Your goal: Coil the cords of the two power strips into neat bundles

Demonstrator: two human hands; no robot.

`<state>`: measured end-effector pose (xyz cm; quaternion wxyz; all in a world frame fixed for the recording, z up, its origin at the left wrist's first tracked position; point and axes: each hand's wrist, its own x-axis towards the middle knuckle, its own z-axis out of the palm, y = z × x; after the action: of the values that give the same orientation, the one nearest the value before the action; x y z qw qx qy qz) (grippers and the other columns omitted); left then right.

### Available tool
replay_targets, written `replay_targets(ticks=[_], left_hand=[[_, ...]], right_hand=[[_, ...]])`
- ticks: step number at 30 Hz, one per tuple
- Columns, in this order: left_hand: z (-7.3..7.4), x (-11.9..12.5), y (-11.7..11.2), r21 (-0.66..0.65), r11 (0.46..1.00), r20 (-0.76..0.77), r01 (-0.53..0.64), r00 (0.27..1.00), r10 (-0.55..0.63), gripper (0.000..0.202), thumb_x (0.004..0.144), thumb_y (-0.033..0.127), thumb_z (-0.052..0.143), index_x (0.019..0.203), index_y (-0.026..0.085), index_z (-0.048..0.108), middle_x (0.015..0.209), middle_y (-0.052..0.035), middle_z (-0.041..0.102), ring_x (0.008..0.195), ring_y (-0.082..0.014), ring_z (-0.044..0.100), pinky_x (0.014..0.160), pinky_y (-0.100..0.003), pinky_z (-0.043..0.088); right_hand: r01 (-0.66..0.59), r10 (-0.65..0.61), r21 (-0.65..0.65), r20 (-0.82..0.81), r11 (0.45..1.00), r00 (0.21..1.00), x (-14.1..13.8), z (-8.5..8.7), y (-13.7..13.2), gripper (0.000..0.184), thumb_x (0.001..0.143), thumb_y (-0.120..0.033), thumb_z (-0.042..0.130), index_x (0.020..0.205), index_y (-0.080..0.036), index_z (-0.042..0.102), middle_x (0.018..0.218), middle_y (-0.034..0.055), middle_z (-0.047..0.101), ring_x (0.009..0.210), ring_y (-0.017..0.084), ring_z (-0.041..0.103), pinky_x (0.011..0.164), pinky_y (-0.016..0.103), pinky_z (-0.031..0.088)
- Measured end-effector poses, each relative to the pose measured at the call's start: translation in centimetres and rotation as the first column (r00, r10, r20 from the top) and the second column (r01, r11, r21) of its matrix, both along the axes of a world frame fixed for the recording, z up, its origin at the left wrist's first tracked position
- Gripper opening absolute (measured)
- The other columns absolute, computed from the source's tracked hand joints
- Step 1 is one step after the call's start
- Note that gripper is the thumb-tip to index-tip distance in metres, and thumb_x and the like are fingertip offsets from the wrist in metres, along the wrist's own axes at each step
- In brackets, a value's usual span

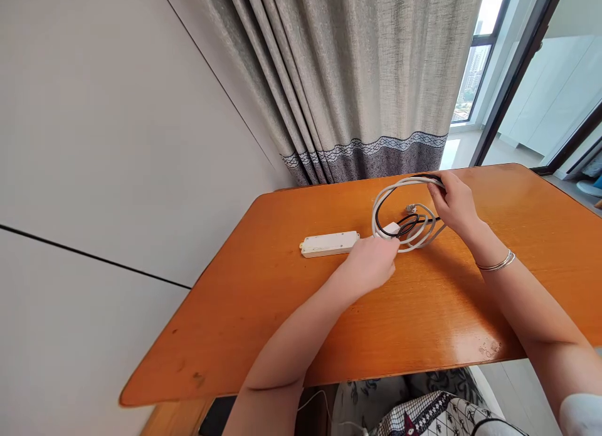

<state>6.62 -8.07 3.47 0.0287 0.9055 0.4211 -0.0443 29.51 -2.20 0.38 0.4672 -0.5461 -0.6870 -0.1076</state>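
A white power strip [330, 243] lies flat on the orange wooden table [291, 323]. Its white cord [382, 201] is looped in a coil to the right of it, together with a thin black cable [405, 224]. My left hand [370, 263] rests at the near side of the coil, fingers closed around the cord where a small white plug or adapter [391, 228] sits. My right hand [455, 204], with a silver bracelet on the wrist, pinches the far right side of the coil, where white and black cables meet.
A grey curtain [357, 78] hangs behind the table's far edge. A plain wall [94, 141] runs along the left. Glass doors [540, 78] stand at the right. Patterned fabric [423, 411] shows below the table's near edge.
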Motion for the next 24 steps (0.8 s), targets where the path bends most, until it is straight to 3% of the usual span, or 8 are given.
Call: replay_targets(ticks=[3,6,9,13,20,24], left_hand=[[1.0,-0.8,0.0,0.006,0.998,0.151,-0.058,0.987,0.056,0.013,0.086,0.013,0.052,0.092,0.021,0.059,0.078,-0.0037,0.069,0.073,-0.0244,0.068,0.065,-0.033,0.047],[1.2,-0.9,0.6,0.034,0.994,0.352,-0.105,0.932,0.086,0.012,0.088,0.016,0.052,0.095,0.022,0.058,0.082,-0.0014,0.070,0.074,-0.0215,0.066,0.066,-0.031,0.045],[-0.1,-0.6,1.6,0.077,0.988,0.563,-0.131,0.824,0.065,0.015,0.092,0.016,0.047,0.099,0.022,0.060,0.090,-0.0020,0.072,0.081,-0.0199,0.067,0.073,-0.031,0.048],[-2.4,0.1,3.3,0.033,0.996,0.755,-0.078,0.656,0.026,0.020,0.097,0.021,0.046,0.102,0.021,0.065,0.101,-0.0034,0.074,0.092,-0.0183,0.069,0.086,-0.032,0.052],[-5.0,0.7,5.0,-0.129,0.992,0.883,-0.001,0.455,0.115,0.042,0.090,0.027,0.060,0.131,0.020,0.059,0.132,-0.0114,0.066,0.128,-0.0260,0.058,0.113,-0.046,0.043],[-5.9,0.7,5.5,-0.243,0.957,0.906,0.160,0.391,0.165,0.063,0.080,0.025,0.071,0.140,0.022,0.050,0.135,-0.0117,0.062,0.128,-0.0267,0.058,0.109,-0.043,0.047]], right_hand=[[-0.037,0.037,-0.003,-0.003,0.999,0.999,-0.1,0.2,-0.1,0.022,0.093,-0.032,0.051,0.108,-0.021,0.063,0.094,0.0105,0.072,0.083,0.026,0.066,0.072,0.038,0.050],[-0.107,0.107,0.003,-0.020,0.994,0.994,-0.4,0.3,-0.3,0.024,0.093,-0.034,0.053,0.110,-0.020,0.063,0.091,0.0090,0.071,0.076,0.023,0.064,0.069,0.036,0.049],[-0.178,0.178,0.012,-0.039,0.984,0.983,-0.8,0.5,-0.7,0.024,0.092,-0.035,0.056,0.110,-0.019,0.063,0.086,0.0064,0.070,0.069,0.020,0.062,0.065,0.033,0.048],[-0.232,0.232,0.011,-0.058,0.973,0.971,-1.5,0.7,-1.3,0.022,0.092,-0.034,0.057,0.109,-0.020,0.063,0.086,0.0052,0.070,0.068,0.018,0.062,0.064,0.032,0.048],[-0.299,0.298,-0.017,-0.046,0.954,0.954,-2.7,1.4,-2.4,0.024,0.093,-0.035,0.057,0.112,-0.021,0.062,0.095,0.0076,0.073,0.076,0.020,0.066,0.067,0.033,0.051],[-0.315,0.314,-0.054,-0.028,0.948,0.949,-3.1,1.6,-2.8,0.025,0.093,-0.035,0.057,0.113,-0.021,0.061,0.096,0.0078,0.073,0.076,0.021,0.066,0.067,0.033,0.051]])
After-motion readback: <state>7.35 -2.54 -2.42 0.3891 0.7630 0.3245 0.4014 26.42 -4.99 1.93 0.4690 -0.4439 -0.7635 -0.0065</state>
